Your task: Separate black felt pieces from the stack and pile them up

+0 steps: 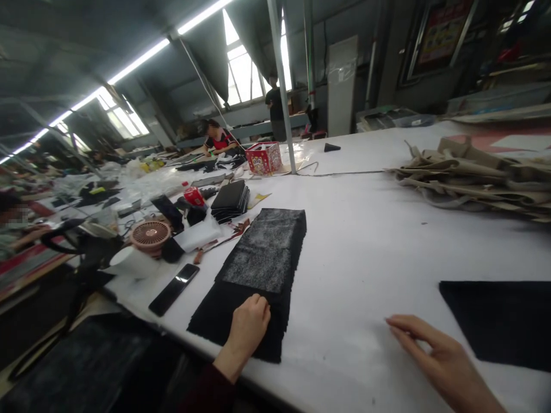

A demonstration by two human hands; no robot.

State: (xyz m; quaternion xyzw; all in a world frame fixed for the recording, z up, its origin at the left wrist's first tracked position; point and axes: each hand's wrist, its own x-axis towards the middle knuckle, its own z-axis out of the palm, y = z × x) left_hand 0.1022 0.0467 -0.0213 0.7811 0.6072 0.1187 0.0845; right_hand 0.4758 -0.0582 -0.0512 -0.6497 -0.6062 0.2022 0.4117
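A stack of black fabric pieces [241,321] lies near the table's front edge. Over its far part is a speckled grey-black piece [262,252]. My left hand [249,324] rests on the stack with fingers curled, close to the near edge of the speckled piece; what its fingertips hold, if anything, is hidden. To the right, my right hand [430,350] is above the white tabletop, its thumb and forefinger tips together and nothing visible between them. Beyond that hand, a flat black fabric piece [503,321] runs out of view at the right.
Left of the stack lie a phone [174,289], a paper roll [133,262], a small pink fan [150,236] and a red can [193,196]. Behind are black folded pieces [230,201], a metal pole [284,86] and a beige material heap [477,178]. Other people are farther back.
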